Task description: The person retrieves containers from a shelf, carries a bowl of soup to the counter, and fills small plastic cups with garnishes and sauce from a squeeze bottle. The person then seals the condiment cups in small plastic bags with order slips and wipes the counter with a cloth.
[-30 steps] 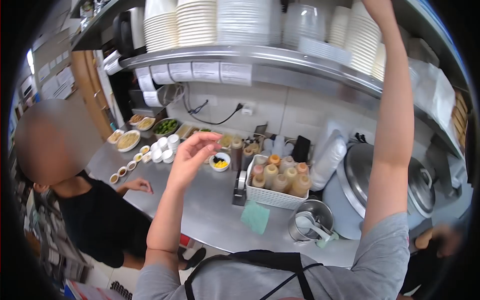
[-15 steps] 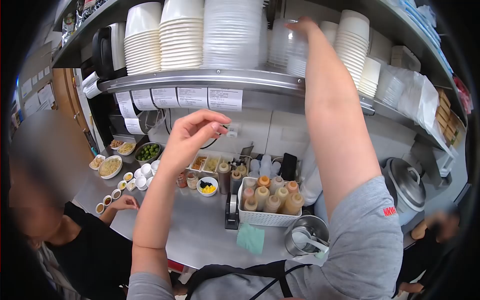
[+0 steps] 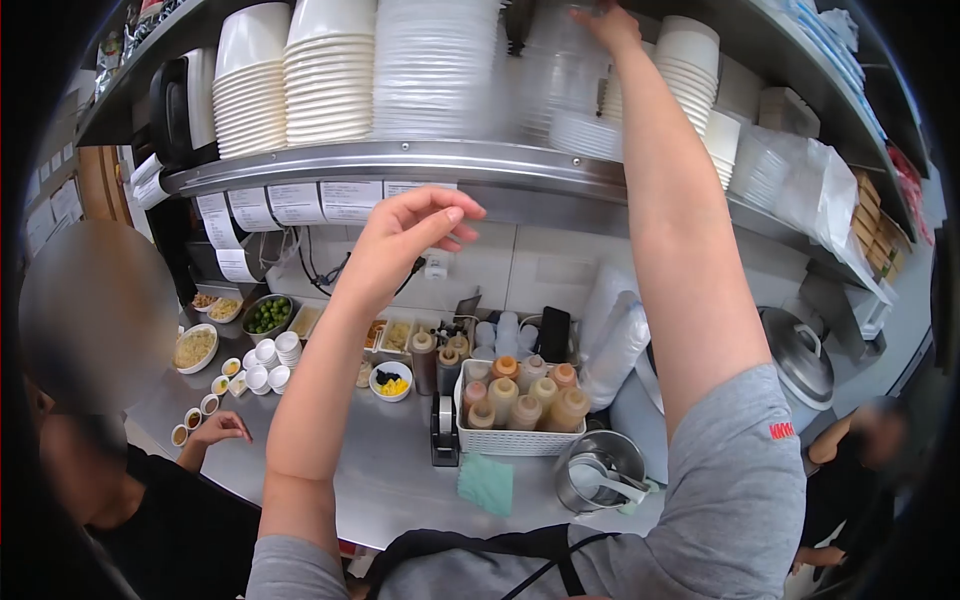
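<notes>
Up at the shelf, my right hand (image 3: 608, 25) grips the upper part of some clear plastic containers (image 3: 562, 65), blurred by motion; how many it holds I cannot tell. Just below them a short stack of clear lids or shallow containers (image 3: 585, 135) sits on the shelf. To their left rises a tall stack of clear plastic containers (image 3: 432, 75). My left hand (image 3: 405, 240) hangs in the air in front of the shelf's edge, fingers loosely bent and apart, with nothing in it.
White paper bowls (image 3: 328, 85) stand stacked on the metal shelf (image 3: 400, 155). Below are a white basket (image 3: 520, 443) of squeeze bottles, a tape dispenser (image 3: 445, 430), a green cloth (image 3: 485, 485) and a metal pot (image 3: 600, 470). A co-worker's hand (image 3: 220, 428) is by small sauce cups.
My right hand has moved up slightly, and the clear containers under it have shifted up and tilted. My left hand is a little higher and further right. The whole view has shifted slightly.
</notes>
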Action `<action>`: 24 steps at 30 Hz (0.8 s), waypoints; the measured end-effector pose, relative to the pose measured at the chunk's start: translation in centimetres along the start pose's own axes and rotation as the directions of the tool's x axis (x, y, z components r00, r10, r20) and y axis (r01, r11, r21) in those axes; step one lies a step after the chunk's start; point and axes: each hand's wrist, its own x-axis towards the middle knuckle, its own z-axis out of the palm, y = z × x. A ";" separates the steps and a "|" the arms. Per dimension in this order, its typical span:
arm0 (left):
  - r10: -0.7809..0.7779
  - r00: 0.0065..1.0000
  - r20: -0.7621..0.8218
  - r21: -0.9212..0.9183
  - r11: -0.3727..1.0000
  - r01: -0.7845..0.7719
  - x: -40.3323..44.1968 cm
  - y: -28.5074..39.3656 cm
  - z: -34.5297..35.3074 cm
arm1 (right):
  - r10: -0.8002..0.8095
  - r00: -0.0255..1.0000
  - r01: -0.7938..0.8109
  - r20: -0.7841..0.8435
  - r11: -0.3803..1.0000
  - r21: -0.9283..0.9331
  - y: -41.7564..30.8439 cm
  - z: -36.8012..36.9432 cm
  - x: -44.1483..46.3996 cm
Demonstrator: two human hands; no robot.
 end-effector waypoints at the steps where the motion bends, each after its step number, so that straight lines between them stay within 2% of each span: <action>1: -0.001 1.000 0.029 -0.027 1.000 0.002 0.5 0.0 0.3 | 0.010 0.998 -0.009 0.057 1.000 -0.016 -0.1 -0.7 -0.4; 2: 0.000 1.000 0.031 -0.027 1.000 0.001 0.9 0.1 0.7 | 0.011 0.998 -0.010 0.054 1.000 -0.018 -0.6 -1.0 -0.9; 4: 0.025 0.998 0.059 0.004 1.000 -0.025 1.5 0.6 1.5 | 0.038 0.976 -0.004 0.216 0.988 -0.156 -1.8 -1.0 -1.5; 5: 0.026 0.998 0.053 0.006 1.000 -0.026 1.7 0.9 1.8 | 0.033 0.975 0.000 0.218 0.988 -0.152 -1.2 0.4 -1.2; 7: 0.043 0.995 0.087 0.049 0.998 -0.047 2.1 1.4 2.0 | 0.044 0.978 -0.048 0.205 0.999 0.014 0.2 4.1 -0.5; 8: 0.041 0.996 0.080 0.049 0.998 -0.045 2.1 1.7 2.1 | 0.040 0.977 -0.045 0.211 0.999 0.017 0.4 4.6 -0.2; 10: 0.068 0.994 0.080 0.104 0.992 -0.076 2.1 2.3 2.0 | 0.123 0.906 -0.054 0.406 0.983 -0.177 -0.8 4.0 -0.6; 11: 0.064 0.995 0.076 0.105 0.992 -0.071 2.1 2.6 1.9 | 0.123 0.903 -0.054 0.411 0.983 -0.175 -1.0 3.6 -0.8; 13: 0.103 0.993 0.065 0.117 0.987 -0.110 1.9 3.1 1.3 | 0.207 0.925 -0.223 0.318 0.975 0.016 -0.9 2.9 -0.7; 14: 0.103 0.993 0.062 0.114 0.987 -0.110 2.0 3.1 1.1 | 0.205 0.925 -0.221 0.320 0.975 0.013 -1.0 2.6 -0.5; 16: 0.115 0.992 0.045 0.154 0.981 -0.121 2.2 3.3 0.7 | 0.073 0.965 -0.050 0.253 0.994 -0.098 -1.3 1.9 -0.2; 20: 0.089 0.996 0.023 0.119 0.989 -0.091 3.2 2.7 0.7 | 0.031 0.971 -0.005 0.236 0.994 -0.107 -1.2 1.4 1.1; 22: 0.076 0.997 0.011 0.071 0.995 -0.077 3.8 2.3 1.0 | 0.013 0.995 -0.016 0.102 0.999 0.030 -2.1 -0.6 -0.3; 23: 0.062 0.998 0.005 0.022 0.998 -0.062 4.1 2.0 1.3 | 0.019 0.995 -0.021 0.101 1.000 0.022 -2.4 -1.4 -0.6; 24: 0.061 0.998 0.016 0.015 0.998 -0.061 4.5 1.6 1.5 | -0.084 0.996 0.084 0.008 0.994 0.064 -2.5 -2.1 -0.6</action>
